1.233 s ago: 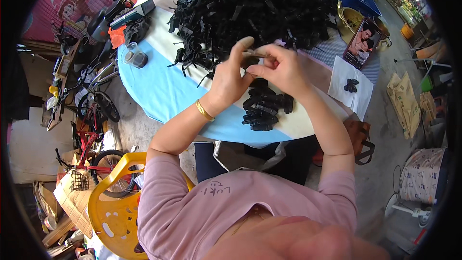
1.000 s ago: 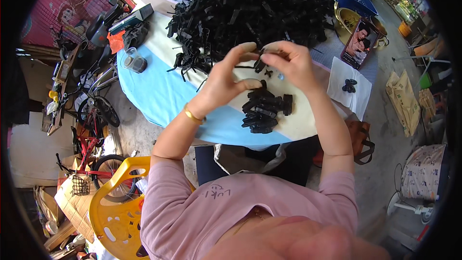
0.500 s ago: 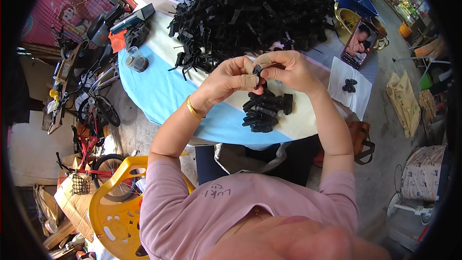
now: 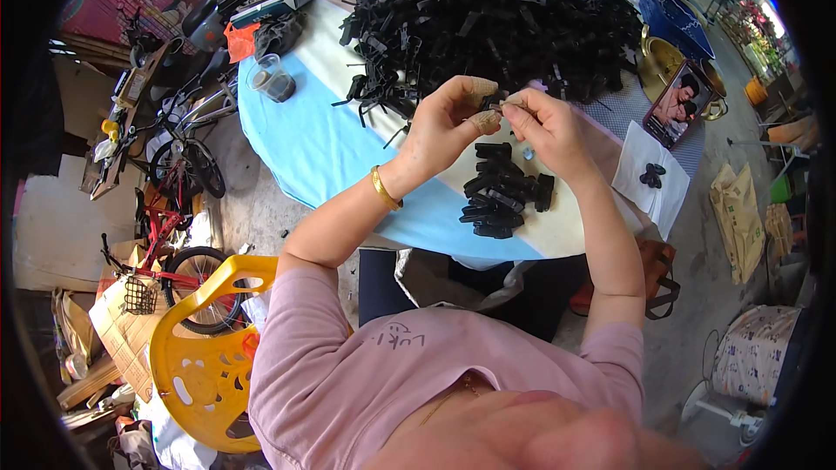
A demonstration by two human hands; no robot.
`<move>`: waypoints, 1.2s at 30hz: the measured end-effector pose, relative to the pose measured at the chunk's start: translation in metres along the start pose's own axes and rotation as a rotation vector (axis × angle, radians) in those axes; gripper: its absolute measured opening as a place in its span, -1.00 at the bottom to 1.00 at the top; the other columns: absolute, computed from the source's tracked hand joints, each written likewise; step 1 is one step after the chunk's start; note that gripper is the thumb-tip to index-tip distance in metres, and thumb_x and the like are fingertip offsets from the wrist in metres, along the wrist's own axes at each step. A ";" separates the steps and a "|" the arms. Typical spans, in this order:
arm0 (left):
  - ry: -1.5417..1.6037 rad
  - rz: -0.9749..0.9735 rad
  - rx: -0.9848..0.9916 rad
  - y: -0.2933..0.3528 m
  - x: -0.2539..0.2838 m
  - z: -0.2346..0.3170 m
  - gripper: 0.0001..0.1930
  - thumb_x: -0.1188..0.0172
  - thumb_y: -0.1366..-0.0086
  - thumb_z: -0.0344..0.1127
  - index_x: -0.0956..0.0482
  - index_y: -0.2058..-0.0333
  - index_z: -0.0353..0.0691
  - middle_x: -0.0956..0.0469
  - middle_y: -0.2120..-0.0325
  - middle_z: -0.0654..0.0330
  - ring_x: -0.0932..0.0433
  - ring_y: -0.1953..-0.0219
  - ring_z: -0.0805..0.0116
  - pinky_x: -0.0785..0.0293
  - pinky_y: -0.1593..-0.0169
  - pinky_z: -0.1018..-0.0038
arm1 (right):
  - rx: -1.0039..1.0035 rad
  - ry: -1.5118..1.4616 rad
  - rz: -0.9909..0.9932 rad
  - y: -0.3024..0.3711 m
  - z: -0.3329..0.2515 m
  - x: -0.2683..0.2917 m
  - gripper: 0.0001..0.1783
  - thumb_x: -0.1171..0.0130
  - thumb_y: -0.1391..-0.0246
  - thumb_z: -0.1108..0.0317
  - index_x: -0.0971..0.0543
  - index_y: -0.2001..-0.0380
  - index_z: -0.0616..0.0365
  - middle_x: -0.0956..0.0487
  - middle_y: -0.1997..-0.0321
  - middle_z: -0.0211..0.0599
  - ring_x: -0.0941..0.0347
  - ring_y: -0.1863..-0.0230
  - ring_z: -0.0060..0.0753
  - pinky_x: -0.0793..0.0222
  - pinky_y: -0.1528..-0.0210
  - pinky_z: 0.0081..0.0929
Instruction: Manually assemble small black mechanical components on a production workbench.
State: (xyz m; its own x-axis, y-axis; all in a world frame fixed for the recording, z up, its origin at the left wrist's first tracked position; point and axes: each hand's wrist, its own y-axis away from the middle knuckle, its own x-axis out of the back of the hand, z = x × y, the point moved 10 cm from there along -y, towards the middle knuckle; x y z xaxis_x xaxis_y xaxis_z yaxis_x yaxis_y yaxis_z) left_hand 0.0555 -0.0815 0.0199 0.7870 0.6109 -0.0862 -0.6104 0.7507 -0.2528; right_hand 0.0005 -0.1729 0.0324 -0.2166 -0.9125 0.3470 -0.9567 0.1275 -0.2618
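My left hand (image 4: 448, 126), taped on thumb and forefinger, pinches a small black plastic piece (image 4: 493, 101) over the table. Close against it, my right hand (image 4: 549, 130) has its thumb and fingertip pressed together on the same piece. The fingers hide most of its shape. Below the hands, nearer to me, lies a small stack of black plastic clips (image 4: 501, 196). Beyond them rises a large heap of black buckle-like pieces with thin tails (image 4: 496, 30). A tiny pale blue bit (image 4: 528, 154) sits beside the small stack.
Right of my hands are a white paper (image 4: 631, 157) bearing small black pieces (image 4: 651, 176), a propped phone (image 4: 675, 106), a brass pot (image 4: 657, 57) and a blue basket (image 4: 675, 22). A clear cup (image 4: 273, 81) stands left. Beside me are a yellow chair (image 4: 209, 365) and bicycles (image 4: 165, 218).
The view has shifted, so the table sits farther right and lower. My left fingers have opened out a little from their tight grip, and my right fingertips have turned on the piece.
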 end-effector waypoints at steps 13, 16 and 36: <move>-0.412 0.133 -0.369 0.012 -0.002 0.030 -0.83 -0.19 -0.05 -0.56 -0.47 0.33 -0.37 -0.51 0.43 0.16 -0.49 0.41 0.49 -0.44 0.34 0.63 | -0.115 -0.117 -0.015 0.000 0.012 -0.007 -0.80 -0.05 -0.06 0.37 -0.45 0.58 0.24 -0.35 0.72 -0.54 -0.20 0.64 -0.75 -0.10 0.60 -0.71; -0.443 0.129 -0.308 0.007 -0.006 0.029 -0.77 -0.19 -0.05 -0.55 -0.43 0.27 -0.36 -0.53 0.44 0.16 -0.50 0.41 0.49 -0.45 0.35 0.61 | -0.078 -0.133 -0.026 -0.004 0.009 0.004 -0.82 -0.05 -0.06 0.37 -0.49 0.54 0.23 -0.33 0.69 -0.59 -0.16 0.63 -0.79 -0.05 0.61 -0.75; -1.161 -0.063 -1.552 0.143 -0.176 0.216 -0.68 0.01 0.06 -0.57 -0.57 0.42 0.06 -0.49 0.31 0.32 -0.49 0.29 0.46 -0.51 0.34 0.46 | 0.356 0.368 0.478 0.005 0.004 0.054 -0.86 -0.19 0.09 0.32 -0.52 0.55 0.14 -0.49 0.68 -0.20 -0.46 0.62 -0.19 -0.33 0.58 -0.43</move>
State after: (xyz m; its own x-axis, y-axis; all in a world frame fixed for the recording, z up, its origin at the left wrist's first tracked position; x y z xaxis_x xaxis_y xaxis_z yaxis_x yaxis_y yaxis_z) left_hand -0.1893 -0.0271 0.2070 -0.0303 0.9282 0.3709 0.5238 0.3308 -0.7850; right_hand -0.0151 -0.2227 0.0461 -0.7100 -0.5891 0.3858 -0.6315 0.2901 -0.7190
